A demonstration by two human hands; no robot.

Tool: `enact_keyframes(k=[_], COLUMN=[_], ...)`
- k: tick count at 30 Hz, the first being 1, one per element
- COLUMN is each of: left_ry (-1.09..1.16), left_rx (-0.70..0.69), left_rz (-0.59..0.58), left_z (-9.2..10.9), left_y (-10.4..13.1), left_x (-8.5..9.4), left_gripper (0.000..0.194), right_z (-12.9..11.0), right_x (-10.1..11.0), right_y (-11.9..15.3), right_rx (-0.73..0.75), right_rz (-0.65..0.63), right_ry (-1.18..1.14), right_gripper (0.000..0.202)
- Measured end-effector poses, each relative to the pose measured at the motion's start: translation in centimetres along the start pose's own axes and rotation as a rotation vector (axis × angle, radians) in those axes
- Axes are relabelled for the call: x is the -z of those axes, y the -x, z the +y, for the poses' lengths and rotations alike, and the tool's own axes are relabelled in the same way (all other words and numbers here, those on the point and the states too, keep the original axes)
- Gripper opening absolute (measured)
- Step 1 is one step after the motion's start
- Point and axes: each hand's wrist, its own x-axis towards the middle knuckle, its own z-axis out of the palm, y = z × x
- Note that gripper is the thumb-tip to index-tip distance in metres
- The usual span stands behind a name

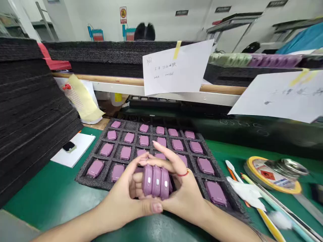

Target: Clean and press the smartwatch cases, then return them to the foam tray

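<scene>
Well, both hands hold purple cases (3 clearly vis.).

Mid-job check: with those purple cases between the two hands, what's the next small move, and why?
I'd probably have the left hand and right hand firm up slightly before shifting anything: at least three purple cases stand side by side between them, and similar cases lie in the foam tray just beyond, so a slipped one might knock into those.

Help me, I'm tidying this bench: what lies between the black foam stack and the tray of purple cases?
The head view shows a white pad there, a dark-faced case on it.
</scene>
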Motion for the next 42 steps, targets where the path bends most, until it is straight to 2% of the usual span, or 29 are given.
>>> enact_keyframes(k=[4, 9, 23, 30, 36, 42], left_ry=[-0.031, -0.016, -0.09, -0.108, -0.191, -0.181], left_rx=[0.028, 0.026, 0.018, 0.024, 0.028, 0.007], left_rz=[0.008, 0.056, 0.091, 0.165, 0.124, 0.111], left_z=[0.1, -0.1, 0.0, 0.1, -0.4, -1.0], left_y=[-0.3, -0.3, 0.0, -0.6, -0.4, -0.1], left_x=[-0.1, 0.0, -0.1, 0.3, 0.6, 0.4], left_gripper=[0.054, 0.045, 0.054, 0.045, 0.041, 0.062], right_z=[0.3, 0.4, 0.4, 0.4, -0.1, 0.3], right_x=[0.3, 0.5, 0.7, 0.7, 1.4, 1.7], right_y=[-0.3, -0.3, -0.4, -0.4, -0.6, -0.5], right_rx=[0.073, 0.008, 0.066, 0.134, 0.097, 0.063], right_rz=[-0.048, -0.081, -0.118, -0.219, -0.253, -0.255], right_ry=[0.036, -0.021, 0.018, 0.084, 0.051, -0.007], right_gripper=[0.094, 0.103, 0.101, 0.094, 0.096, 0.104])
